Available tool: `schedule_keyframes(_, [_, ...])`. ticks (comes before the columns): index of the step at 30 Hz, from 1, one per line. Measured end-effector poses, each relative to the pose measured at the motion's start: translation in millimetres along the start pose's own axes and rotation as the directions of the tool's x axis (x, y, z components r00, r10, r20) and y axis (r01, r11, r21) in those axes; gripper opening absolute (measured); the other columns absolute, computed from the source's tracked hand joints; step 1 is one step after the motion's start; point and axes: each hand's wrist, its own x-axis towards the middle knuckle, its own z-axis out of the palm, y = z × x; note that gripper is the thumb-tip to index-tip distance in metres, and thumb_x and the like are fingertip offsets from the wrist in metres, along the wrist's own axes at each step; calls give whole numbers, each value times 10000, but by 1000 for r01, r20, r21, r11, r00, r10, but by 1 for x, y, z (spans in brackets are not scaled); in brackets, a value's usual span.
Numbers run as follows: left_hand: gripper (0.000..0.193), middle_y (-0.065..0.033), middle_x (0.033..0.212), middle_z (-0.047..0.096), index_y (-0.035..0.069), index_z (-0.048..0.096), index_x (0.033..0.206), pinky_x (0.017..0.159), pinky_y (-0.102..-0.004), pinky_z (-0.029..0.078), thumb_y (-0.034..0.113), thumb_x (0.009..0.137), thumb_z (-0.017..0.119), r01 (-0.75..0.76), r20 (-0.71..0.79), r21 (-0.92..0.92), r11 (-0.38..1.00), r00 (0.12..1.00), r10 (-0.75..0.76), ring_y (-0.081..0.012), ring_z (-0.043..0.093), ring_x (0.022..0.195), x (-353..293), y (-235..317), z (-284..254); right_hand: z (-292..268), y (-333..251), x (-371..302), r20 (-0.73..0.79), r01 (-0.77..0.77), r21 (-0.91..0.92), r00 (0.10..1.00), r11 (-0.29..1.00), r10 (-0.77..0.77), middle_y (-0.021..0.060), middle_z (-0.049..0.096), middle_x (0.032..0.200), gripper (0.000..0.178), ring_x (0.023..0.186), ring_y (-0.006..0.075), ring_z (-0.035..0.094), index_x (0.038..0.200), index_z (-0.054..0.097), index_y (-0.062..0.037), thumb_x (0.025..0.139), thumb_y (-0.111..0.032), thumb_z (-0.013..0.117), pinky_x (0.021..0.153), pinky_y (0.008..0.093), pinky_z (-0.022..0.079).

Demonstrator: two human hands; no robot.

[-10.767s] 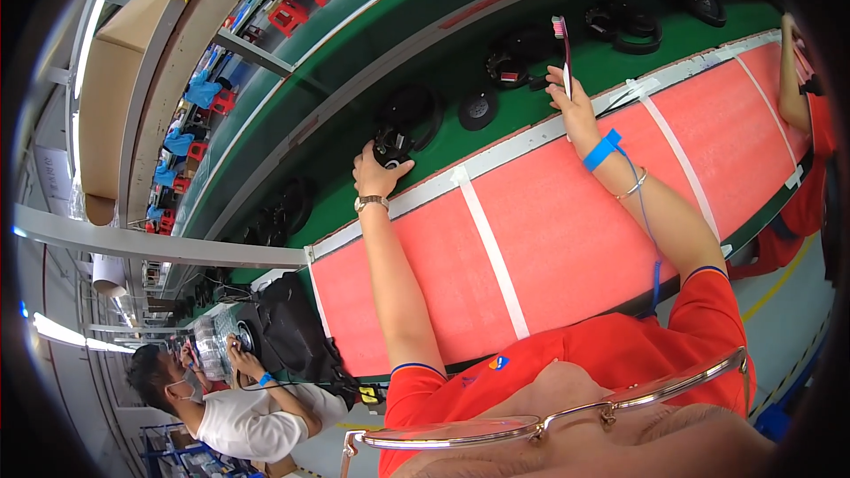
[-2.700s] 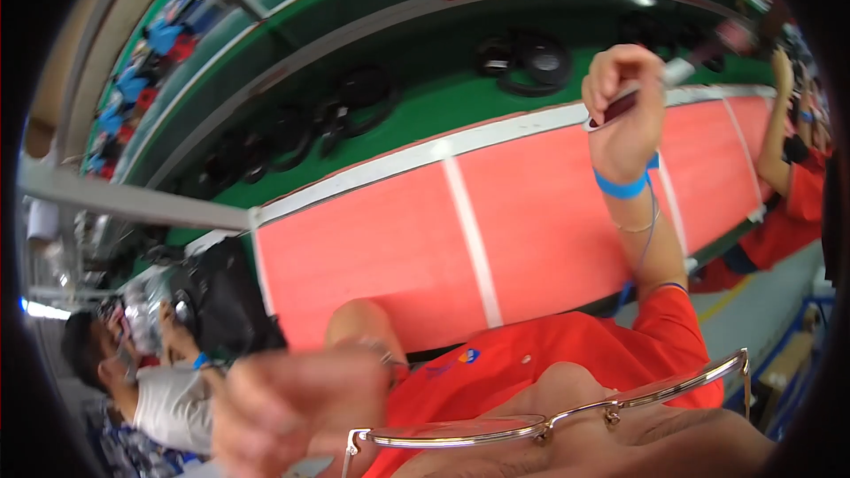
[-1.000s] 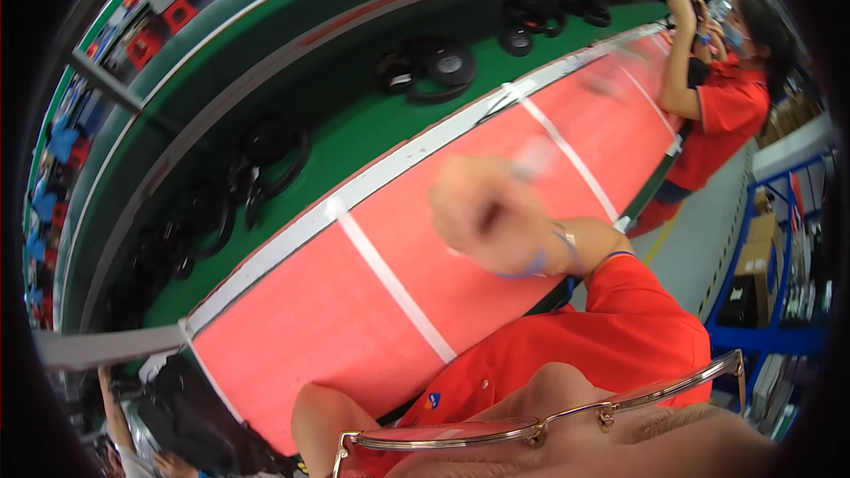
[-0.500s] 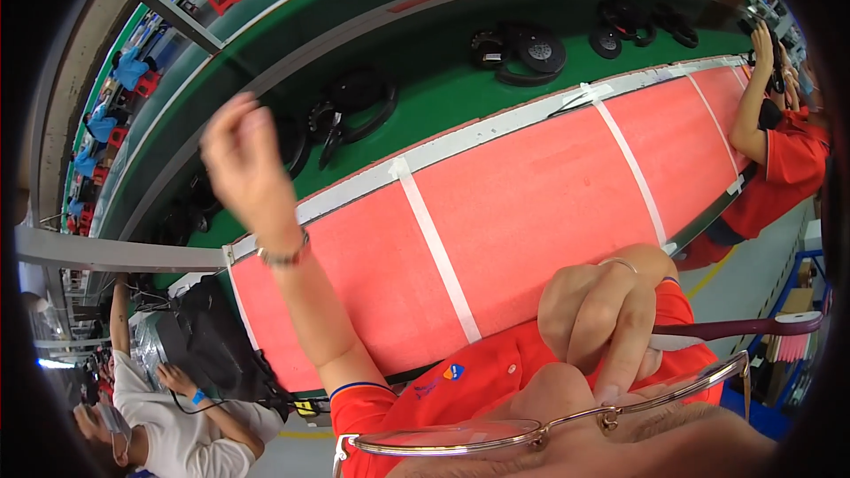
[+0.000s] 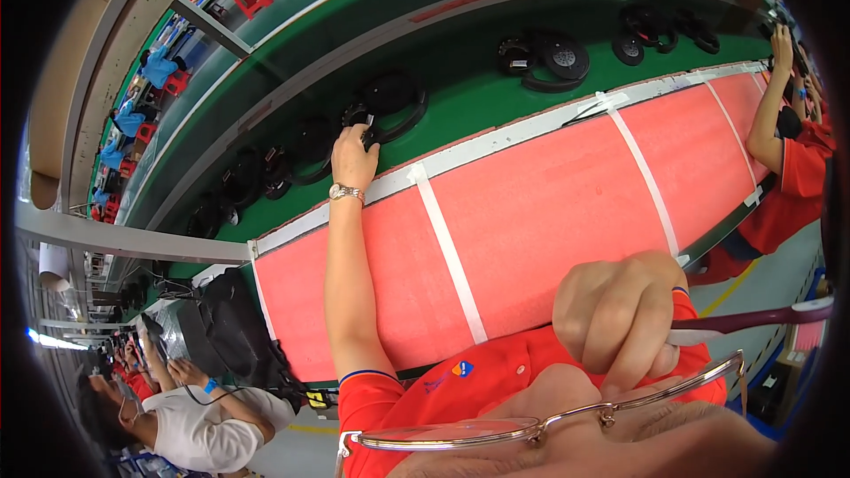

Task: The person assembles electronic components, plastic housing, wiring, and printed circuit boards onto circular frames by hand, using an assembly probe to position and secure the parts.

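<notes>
My left hand [image 5: 354,159], a metal-band watch on its wrist, reaches across the pink work surface to the green conveyor belt. Its fingers close on the near part of a pair of black over-ear headphones [image 5: 394,106]; the fingertips are partly hidden against the dark parts. Close to the camera, my right hand [image 5: 617,314] is curled, its fingers bent around a tool with a long maroon handle [image 5: 753,319]. The handle sticks out to the right, and the tool's working end is mostly hidden.
The pink surface [image 5: 540,204] carries white tape strips. More black headphones [image 5: 553,62] lie along the green belt [image 5: 478,97]. A metal post [image 5: 133,239] and a black bag-like object [image 5: 230,319] stand left. A person in white [image 5: 212,425] and another in red [image 5: 797,150] work at the sides.
My left hand has come down and to the right, from the air above the belt onto the headphones. My right hand keeps its curled hold on the maroon-handled tool. The view has shifted slightly.
</notes>
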Motion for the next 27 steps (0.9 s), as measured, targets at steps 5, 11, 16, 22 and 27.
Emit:
schedule_keyframes(5, [204, -121, 818, 636, 29, 630, 860, 694, -421, 482, 64, 681, 721, -68, -93, -11, 998, 993, 67, -336, 604, 773, -1, 10, -3, 3, -1, -2, -5, 50, -11, 999, 999, -50, 127, 568, 708, 263, 463, 185, 491, 871, 656, 58, 931, -147, 502, 386, 285, 375])
schedule_keyframes(11, [180, -85, 786, 639, 65, 644, 819, 662, -379, 487, 69, 660, 727, -280, -233, 62, 958, 929, 287, -280, 599, 726, -7, 65, -38, -1, -16, 3, 96, -8, -80, 995, 997, 15, 106, 578, 698, 252, 468, 183, 503, 823, 642, 30, 937, -149, 504, 387, 283, 379])
schedule_keyframes(16, [158, -96, 771, 639, 66, 650, 810, 629, -388, 489, 88, 668, 718, -294, -140, -220, 930, 953, 268, -281, 615, 704, -40, 152, -59, -18, -43, 4, 146, 196, -264, 976, 944, -162, 78, 568, 663, 265, 474, 132, 490, 787, 601, -33, 946, -212, 488, 417, 223, 369])
schedule_keyframes(22, [32, -92, 636, 533, 52, 565, 770, 544, -363, 472, 58, 740, 571, -439, 92, -210, 874, 881, 465, -245, 559, 647, -145, 209, -50, -49, -28, -29, -627, -720, -303, 644, 624, 439, 23, 482, 729, 303, 491, 60, 337, 1197, 463, -40, 978, -247, 430, 443, 178, 265])
schedule_keyframes(27, [99, -70, 724, 545, 36, 556, 803, 621, -322, 454, 99, 727, 561, -527, 224, -223, 820, 791, 569, -207, 543, 734, -178, 220, -51, -72, -14, -119, -713, -782, -557, 623, 280, 321, 40, 531, 844, 334, 649, 87, 475, 1266, 481, 1, 964, -140, 471, 550, 215, 390])
